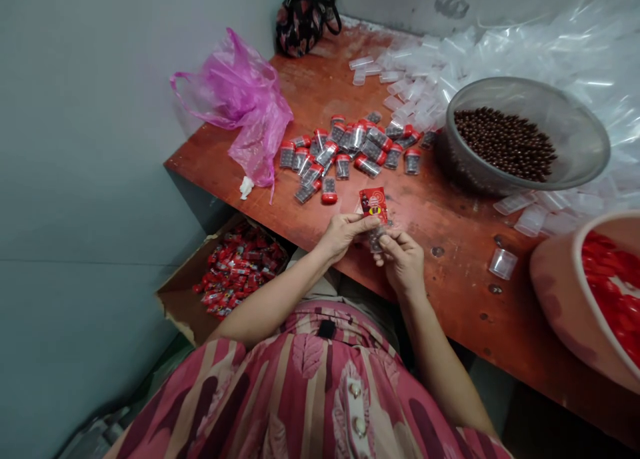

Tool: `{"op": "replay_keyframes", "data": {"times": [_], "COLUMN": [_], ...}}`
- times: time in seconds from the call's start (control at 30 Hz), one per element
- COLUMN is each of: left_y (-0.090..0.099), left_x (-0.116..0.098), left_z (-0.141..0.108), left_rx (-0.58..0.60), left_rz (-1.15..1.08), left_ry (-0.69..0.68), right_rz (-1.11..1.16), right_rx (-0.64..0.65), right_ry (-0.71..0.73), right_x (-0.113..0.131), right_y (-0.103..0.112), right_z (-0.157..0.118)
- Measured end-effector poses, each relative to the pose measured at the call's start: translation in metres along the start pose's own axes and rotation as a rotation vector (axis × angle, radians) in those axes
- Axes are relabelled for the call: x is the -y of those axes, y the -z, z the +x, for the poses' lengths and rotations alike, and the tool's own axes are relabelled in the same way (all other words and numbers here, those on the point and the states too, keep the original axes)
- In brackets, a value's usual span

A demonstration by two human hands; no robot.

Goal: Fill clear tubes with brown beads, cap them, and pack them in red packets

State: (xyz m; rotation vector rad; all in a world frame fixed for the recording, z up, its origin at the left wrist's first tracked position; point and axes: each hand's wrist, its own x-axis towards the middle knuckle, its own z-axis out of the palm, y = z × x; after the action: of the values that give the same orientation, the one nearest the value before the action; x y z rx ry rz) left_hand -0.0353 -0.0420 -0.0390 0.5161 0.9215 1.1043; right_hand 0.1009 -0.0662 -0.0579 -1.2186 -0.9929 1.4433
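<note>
Above the table's front edge, my left hand (346,235) is closed, its thumb and fingers pinching the lower end of a red printed wrapper (374,204). My right hand (405,257) grips a small clear container (377,240) of dark balls just below it. The container and wrapper meet between my fingertips; whether one is inside the other I cannot tell. Beyond my hands lies a loose pile of filled containers with red caps (343,165), some upright and some on their sides.
A grey bowl of dark brown balls (505,142) stands right, before a heap of clear empty containers (425,79). Nearer is a pink tub (555,292) of red pieces. A single clear container (503,263), a pink plastic bag (250,92), a floral bag (305,22) and a cardboard box (185,305) surround.
</note>
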Motion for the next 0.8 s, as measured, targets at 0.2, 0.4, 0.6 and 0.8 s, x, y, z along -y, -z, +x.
{"op": "replay_keyframes", "data": {"times": [0.2,0.4,0.6,0.8], "left_y": [-0.001,0.004,0.002,0.028], "left_x": [0.007,0.0,0.006,0.003], "left_z": [-0.002,-0.008,-0.02,-0.064], "left_rx": [-0.004,-0.045,0.012,-0.302], "left_rz": [0.014,-0.122,-0.14,-0.249], "left_ry": [0.025,0.029,0.023,-0.204], "right_rz": [-0.092,-0.037,-0.029,-0.046], "right_rx": [-0.132,0.007,-0.018,0.058], "right_ry": [0.105,0.124,0.171,0.117], "right_x": [0.006,0.007,0.004,0.01], "right_y": [-0.006,-0.004,-0.005,-0.013], "right_z": [0.002,-0.001,0.001,0.001]}}
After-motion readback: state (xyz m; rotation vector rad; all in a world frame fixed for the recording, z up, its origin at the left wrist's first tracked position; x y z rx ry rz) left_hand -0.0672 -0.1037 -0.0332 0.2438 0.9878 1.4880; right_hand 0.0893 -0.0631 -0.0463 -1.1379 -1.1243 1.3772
